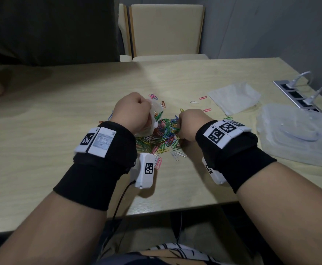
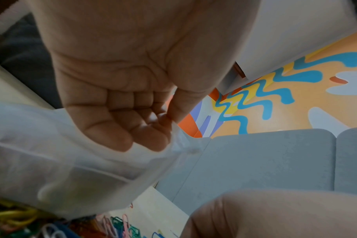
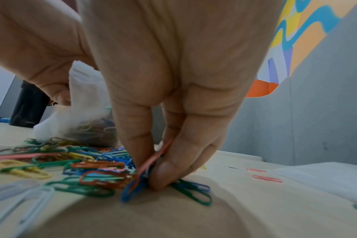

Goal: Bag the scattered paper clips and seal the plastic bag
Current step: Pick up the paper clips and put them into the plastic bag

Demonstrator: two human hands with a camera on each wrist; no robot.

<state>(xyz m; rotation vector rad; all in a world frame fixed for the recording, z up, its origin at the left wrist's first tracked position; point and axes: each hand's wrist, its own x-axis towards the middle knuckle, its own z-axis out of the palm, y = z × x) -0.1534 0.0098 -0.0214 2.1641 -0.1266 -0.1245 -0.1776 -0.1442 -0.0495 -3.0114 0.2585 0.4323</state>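
Note:
A heap of coloured paper clips lies on the wooden table between my hands. My left hand grips the rim of a small clear plastic bag and holds it up just left of the heap. In the left wrist view the bag hangs from curled fingers. Some clips show through the bag in the right wrist view. My right hand is down on the heap, thumb and fingers pinching a small bunch of clips.
Loose clips lie scattered toward the far right. A second plastic bag lies flat at the right, with a stack of clear plastic lids beside it. A socket strip with cables sits at the right edge. A chair stands behind the table.

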